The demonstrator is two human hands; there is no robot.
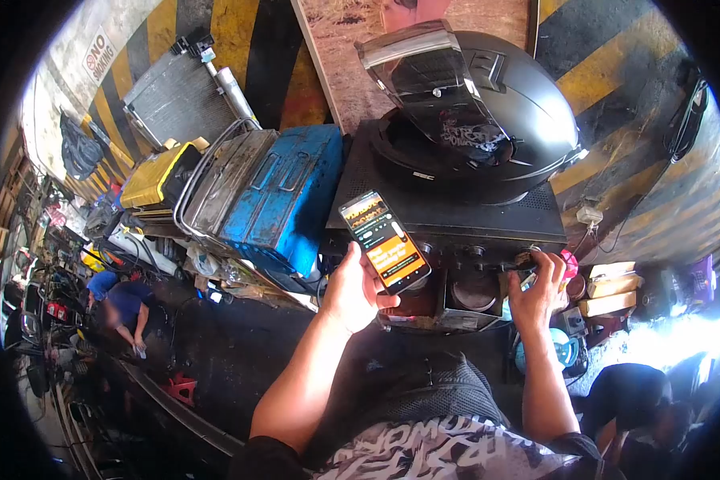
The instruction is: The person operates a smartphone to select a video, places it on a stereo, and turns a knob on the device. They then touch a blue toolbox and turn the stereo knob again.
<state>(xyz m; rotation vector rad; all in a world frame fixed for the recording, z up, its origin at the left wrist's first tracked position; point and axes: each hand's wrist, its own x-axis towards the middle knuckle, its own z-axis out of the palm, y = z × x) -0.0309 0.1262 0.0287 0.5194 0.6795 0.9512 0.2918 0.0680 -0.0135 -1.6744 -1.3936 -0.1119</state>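
Below the head camera, which gives the only view, the wearer's left hand point(350, 290) holds a lit phone point(386, 242) in front of a black box with control knobs point(477, 251), its fingers curled around the phone's left and lower edges. The right hand point(538, 292) reaches to the right end of that box's front panel, fingers bent and thumb apart from them; whether it pinches a knob or only touches the panel, I cannot tell. On top of the box point(528, 226) rests a black helmet point(528, 96) with its clear visor raised; just left stands a blue metal toolbox point(296, 200). As a judgement, the phone could slip if the one-handed hold loosens, since it is tilted and supported mainly at its lower part. The right fingers could turn a neighbouring knob by mistake, because the controls sit close together and the hand covers some of them. A hard knock to the box could shift the helmet. The phone's small text is unreadable, and its back and the fingers behind it are hidden. Glare washes out the far right, where a bent-over person point(628, 392) is partly lost in shadow, and the round lens darkens every corner.
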